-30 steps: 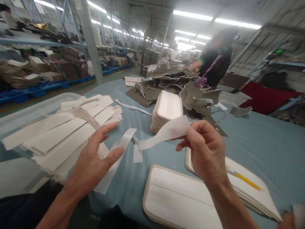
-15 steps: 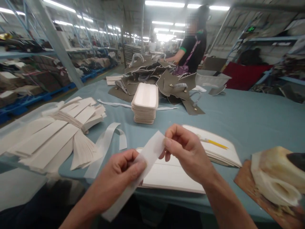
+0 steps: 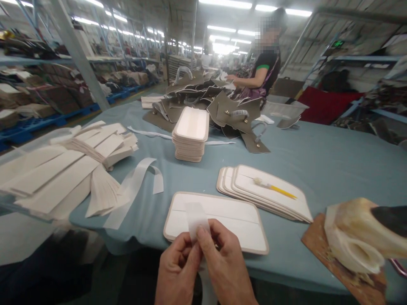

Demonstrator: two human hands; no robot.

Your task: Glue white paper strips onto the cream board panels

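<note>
Both of my hands pinch a translucent white strip of tape (image 3: pixel 196 215) between thumbs and fingers, side by side at the table's near edge. My left hand (image 3: pixel 178 264) grips it from the left, and my right hand (image 3: pixel 222 258) has its thumb pressed on the strip's face. The strip's upper end stands up in front of a white rectangular panel (image 3: pixel 229 212) with a beige border and rounded corners; its lower part hangs below my hands. Right of that panel lies a fanned stack of similar panels (image 3: pixel 248 182), with a yellow-handled brush (image 3: pixel 280 190) on top.
A bundle of cream strips (image 3: pixel 63 169) and a loose translucent ribbon (image 3: pixel 133 190) lie left. A stack of small panels (image 3: pixel 190 135) stands mid-table before grey-brown pieces with handles (image 3: pixel 235 110). A glue-crusted container (image 3: pixel 352 233) sits right on a brown board. A co-worker (image 3: pixel 265 72) stands behind.
My hands have moved down and come together, and the strip has turned from slanted to nearly upright. The panel beneath shows more fully. The co-worker's arm has shifted.
</note>
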